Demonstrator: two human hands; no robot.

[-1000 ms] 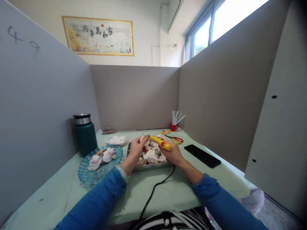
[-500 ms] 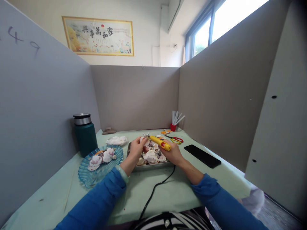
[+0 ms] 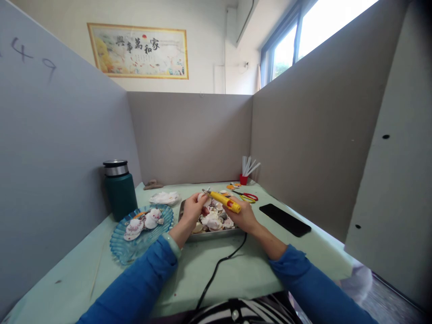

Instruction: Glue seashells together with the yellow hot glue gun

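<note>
My right hand [image 3: 243,217] is closed around a yellow hot glue gun [image 3: 225,201], its nozzle pointing left at my other hand. A black cord [image 3: 220,261] runs from beneath the right hand down to the table's front edge. My left hand [image 3: 191,211] pinches a whitish shell [image 3: 201,196] close to the nozzle; the fingers hide part of it. Whether nozzle and shell touch, I cannot tell. Under both hands lies a metal tray [image 3: 216,234] filled with shells [image 3: 212,221].
Left stand a blue plate [image 3: 125,252] bearing shell pieces and a dark green bottle [image 3: 120,193]. White tissue [image 3: 164,198] lies behind the plate. On the right are a black phone [image 3: 285,219], scissors [image 3: 248,197] and a red cup [image 3: 243,179] of glue sticks. Grey partitions [image 3: 192,135] enclose the table.
The glue gun's nozzle has shifted very slightly to the left by the shell. Both hands otherwise keep nearly the same place and grip.
</note>
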